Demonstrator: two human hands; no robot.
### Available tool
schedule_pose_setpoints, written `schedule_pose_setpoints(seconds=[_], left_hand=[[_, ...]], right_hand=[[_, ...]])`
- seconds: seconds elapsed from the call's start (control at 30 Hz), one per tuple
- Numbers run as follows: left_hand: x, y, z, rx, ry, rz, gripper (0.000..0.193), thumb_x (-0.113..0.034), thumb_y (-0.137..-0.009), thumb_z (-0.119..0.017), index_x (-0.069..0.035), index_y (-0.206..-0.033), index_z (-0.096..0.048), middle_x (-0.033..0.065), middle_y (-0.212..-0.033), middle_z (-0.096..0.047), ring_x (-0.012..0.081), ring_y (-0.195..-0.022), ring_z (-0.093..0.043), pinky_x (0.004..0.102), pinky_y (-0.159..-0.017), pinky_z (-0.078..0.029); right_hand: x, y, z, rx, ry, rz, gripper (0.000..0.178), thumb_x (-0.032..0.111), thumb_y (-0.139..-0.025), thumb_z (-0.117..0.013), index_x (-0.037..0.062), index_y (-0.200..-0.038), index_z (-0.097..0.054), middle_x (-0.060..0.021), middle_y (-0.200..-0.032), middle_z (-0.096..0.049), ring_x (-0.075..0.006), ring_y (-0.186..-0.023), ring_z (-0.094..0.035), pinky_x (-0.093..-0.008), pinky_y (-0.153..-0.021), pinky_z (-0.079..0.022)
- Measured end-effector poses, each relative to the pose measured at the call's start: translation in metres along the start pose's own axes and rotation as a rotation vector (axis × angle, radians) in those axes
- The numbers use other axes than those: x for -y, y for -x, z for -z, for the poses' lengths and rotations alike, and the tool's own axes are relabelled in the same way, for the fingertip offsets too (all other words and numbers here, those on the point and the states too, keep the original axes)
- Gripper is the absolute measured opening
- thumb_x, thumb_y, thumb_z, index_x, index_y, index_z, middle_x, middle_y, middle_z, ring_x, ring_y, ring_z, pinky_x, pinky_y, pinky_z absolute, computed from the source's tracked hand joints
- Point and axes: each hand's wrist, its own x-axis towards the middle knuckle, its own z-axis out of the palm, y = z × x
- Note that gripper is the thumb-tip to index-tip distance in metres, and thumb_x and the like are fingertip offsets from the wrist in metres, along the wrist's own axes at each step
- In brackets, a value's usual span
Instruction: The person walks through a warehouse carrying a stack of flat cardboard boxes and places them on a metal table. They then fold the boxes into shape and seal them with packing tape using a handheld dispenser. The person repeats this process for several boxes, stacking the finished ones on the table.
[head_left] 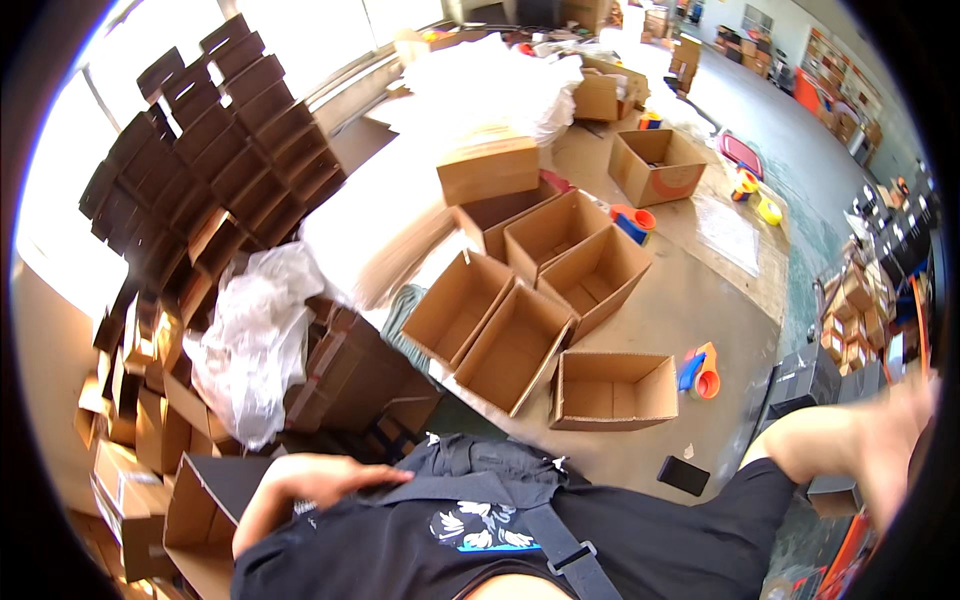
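Observation:
My left hand (340,478) lies with its fingers stretched out flat at my waist, next to the black bag (475,460) I wear. My right hand (900,425) reaches out to the far right and is smeared by motion, so its fingers cannot be made out. In front of me on the table (620,450) stand several open cardboard boxes: a single box (612,390) nearest, and a tight group with one box (515,345) at its front. A tape dispenser (700,372), orange and blue, lies right of the nearest box. Close to the table's front edge rests a black phone (684,475).
Tall stacks of dark open boxes (215,140) rise at the left. A clear plastic bag (260,340) covers cartons beside the table. White wrapping (490,90), a closed carton (488,168) and another tape dispenser (634,222) are farther back. Shelves with small boxes (855,310) stand at the right.

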Motion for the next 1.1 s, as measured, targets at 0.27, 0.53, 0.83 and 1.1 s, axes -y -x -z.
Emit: schedule_pose_setpoints(seconds=[0.27, 0.53, 0.83, 1.1], left_hand=[[-0.037, 0.065, 0.034, -0.561, 0.162, -0.879, 0.053, -0.024, -0.083, -0.075, -0.001, -0.127, -0.055, 0.0014, -0.059, -0.056, 0.0105, -0.044, -0.049, 0.0264, -0.047, -0.042], [-0.152, 0.002, 0.092, -0.468, -0.633, -1.883, 0.022, -0.017, -0.085, -0.064, -0.003, -0.102, -0.059, 0.0009, -0.059, -0.055, 0.0094, -0.046, -0.049, 0.0269, -0.047, -0.041], [-0.160, -0.026, 0.119, 0.108, -0.795, -2.293, 0.017, -0.008, -0.088, -0.053, -0.006, -0.075, -0.064, 0.0003, -0.060, -0.054, 0.0081, -0.047, -0.048, 0.0274, -0.046, -0.040], [-0.011, -0.148, 0.339, -0.378, -1.204, -1.101, 0.017, -0.016, -0.076, -0.076, -0.008, -0.081, -0.063, 0.0031, -0.069, -0.055, 0.0202, -0.066, -0.060, 0.0321, -0.053, -0.048]], right_hand=[[-0.155, 0.254, -0.043, 0.886, 0.627, -0.934, 0.064, 0.017, -0.081, -0.070, 0.0160, -0.140, -0.046, -0.0147, -0.084, -0.067, -0.0320, -0.075, -0.065, -0.0436, -0.072, -0.053], [-0.146, 0.322, -0.083, 1.239, 0.506, -1.238, 0.076, 0.023, -0.083, -0.068, 0.0171, -0.148, -0.028, -0.0234, -0.096, -0.067, -0.0404, -0.093, -0.065, -0.0501, -0.083, -0.052], [-0.095, 0.322, -0.149, 0.721, 0.385, -1.345, 0.021, 0.018, -0.080, -0.058, 0.0011, -0.083, -0.070, -0.0242, -0.076, -0.065, -0.0393, -0.073, -0.066, -0.0434, -0.071, -0.055], [-0.051, 0.319, -0.208, 0.726, 0.663, -1.395, 0.046, 0.047, -0.086, -0.062, 0.0028, -0.086, -0.073, -0.0198, -0.064, -0.065, -0.0351, -0.066, -0.068, -0.0442, -0.065, -0.056]])
